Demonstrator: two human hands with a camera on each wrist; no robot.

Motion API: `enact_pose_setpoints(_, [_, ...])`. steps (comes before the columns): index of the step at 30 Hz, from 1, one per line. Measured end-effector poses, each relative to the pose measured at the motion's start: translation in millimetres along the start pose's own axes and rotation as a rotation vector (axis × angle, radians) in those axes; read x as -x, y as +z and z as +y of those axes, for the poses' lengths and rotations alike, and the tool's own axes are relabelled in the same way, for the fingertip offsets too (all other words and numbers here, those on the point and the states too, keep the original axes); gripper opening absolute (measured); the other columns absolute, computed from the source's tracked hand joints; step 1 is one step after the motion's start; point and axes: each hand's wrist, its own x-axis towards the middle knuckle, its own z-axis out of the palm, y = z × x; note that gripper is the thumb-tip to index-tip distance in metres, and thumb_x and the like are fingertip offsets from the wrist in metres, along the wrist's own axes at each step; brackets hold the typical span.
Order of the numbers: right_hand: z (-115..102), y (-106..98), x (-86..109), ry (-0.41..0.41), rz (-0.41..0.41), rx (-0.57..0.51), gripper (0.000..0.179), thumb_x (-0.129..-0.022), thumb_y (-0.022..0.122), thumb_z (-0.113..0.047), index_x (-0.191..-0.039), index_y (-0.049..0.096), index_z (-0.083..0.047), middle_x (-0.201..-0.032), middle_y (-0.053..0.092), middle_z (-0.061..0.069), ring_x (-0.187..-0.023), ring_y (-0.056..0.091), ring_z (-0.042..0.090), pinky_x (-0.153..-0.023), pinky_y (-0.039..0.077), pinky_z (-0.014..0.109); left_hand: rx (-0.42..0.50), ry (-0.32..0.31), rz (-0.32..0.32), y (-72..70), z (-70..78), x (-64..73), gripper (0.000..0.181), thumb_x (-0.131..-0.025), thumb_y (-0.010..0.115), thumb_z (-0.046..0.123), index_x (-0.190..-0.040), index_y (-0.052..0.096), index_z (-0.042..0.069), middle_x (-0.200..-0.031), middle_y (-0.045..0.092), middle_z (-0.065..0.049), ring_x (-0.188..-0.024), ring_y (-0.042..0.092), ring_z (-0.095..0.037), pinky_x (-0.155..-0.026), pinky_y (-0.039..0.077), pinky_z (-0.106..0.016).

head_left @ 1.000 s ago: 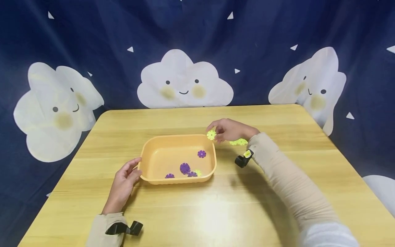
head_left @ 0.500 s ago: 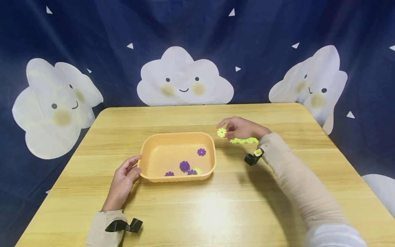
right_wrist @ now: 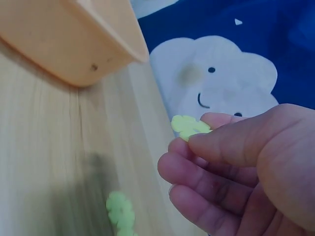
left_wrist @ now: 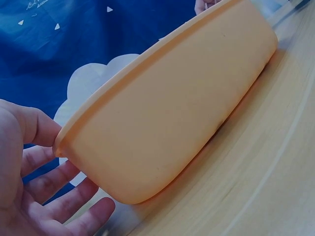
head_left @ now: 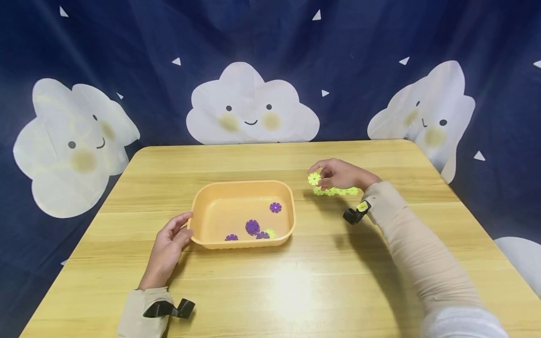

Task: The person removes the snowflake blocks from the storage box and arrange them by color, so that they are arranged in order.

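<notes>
The right hand's point(head_left: 344, 174) grip pinches a yellow flower-shaped disc point(head_left: 314, 179) between thumb and fingers, the disc jutting out past the fingertips, above the worktop point(head_left: 262, 281) near a row of yellow discs point(head_left: 338, 191). The left hand's point(head_left: 168, 246) grip holds the orange basin point(head_left: 220, 216) at its left end.

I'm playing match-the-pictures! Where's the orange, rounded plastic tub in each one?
Head: orange, rounded plastic tub, below middle, slightly left.
Left wrist: tub slants large from lower left to top right.
Right wrist: tub cut off at top left.
Shared landmark: blue cloud-printed backdrop.
</notes>
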Motion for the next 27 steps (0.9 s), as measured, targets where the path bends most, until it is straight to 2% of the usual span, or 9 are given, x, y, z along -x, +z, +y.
enact_pose_setpoints(9, [19, -9, 8.6, -0.008, 0.004, 0.003, 0.038, -0.091, 0.057, 0.009, -0.129, 0.051, 0.008, -0.084, 0.065, 0.022, -0.074, 0.06, 0.035, -0.067, 0.053, 0.042, 0.008, 0.01, 0.0, 1.9, 5.0, -3.9, 0.043, -0.099, 0.049, 0.003, -0.141, 0.042, -0.002, -0.146, 0.038, -0.018, -0.108, 0.051, -0.004, -0.082, 0.048, -0.013])
enact_pose_setpoints(14, [33, -8, 13.9, 0.048, 0.001, -0.047, 0.04, -0.092, 0.054, 0.01, -0.132, 0.048, 0.009, -0.09, 0.065, 0.025, -0.082, 0.063, 0.038, -0.074, 0.054, 0.046, 0.007, 0.008, 0.002, 1.7, 2.5, 0.2, 0.043, -0.099, 0.05, 0.001, -0.141, 0.041, -0.003, -0.145, 0.037, -0.02, -0.107, 0.051, -0.003, -0.08, 0.048, -0.013])
enact_pose_setpoints(18, [43, -9, 19.5, 0.075, 0.03, -0.056, 0.039, -0.095, 0.051, 0.008, -0.133, 0.048, 0.008, -0.088, 0.065, 0.023, -0.083, 0.063, 0.038, -0.076, 0.054, 0.048, 0.003, 0.016, -0.002, 0.9, 0.8, 1.1, 0.043, -0.099, 0.05, 0.003, -0.141, 0.042, -0.002, -0.145, 0.037, -0.019, -0.109, 0.05, -0.004, -0.08, 0.049, -0.014])
enact_pose_setpoints(22, [50, -12, 25.2, 0.073, 0.048, -0.051, 0.04, -0.093, 0.054, 0.008, -0.133, 0.047, 0.009, -0.081, 0.064, 0.021, -0.075, 0.059, 0.035, -0.07, 0.052, 0.044, -0.009, 0.007, -0.004, 0.6, 1.3, 0.0, 0.043, -0.099, 0.049, 0.004, -0.141, 0.042, -0.002, -0.146, 0.037, -0.018, -0.111, 0.049, -0.005, -0.081, 0.049, -0.014])
enact_pose_setpoints(27, [59, -13, 29.9, 0.084, 0.065, -0.041, 0.04, -0.093, 0.056, 0.007, -0.132, 0.048, 0.009, -0.081, 0.065, 0.02, -0.074, 0.06, 0.033, -0.064, 0.051, 0.039, 0.006, -0.005, 0.001, 1.6, 3.8, -1.4, 0.043, -0.098, 0.049, 0.001, -0.14, 0.043, -0.001, -0.145, 0.038, -0.018, -0.108, 0.05, -0.004, -0.08, 0.048, -0.013])
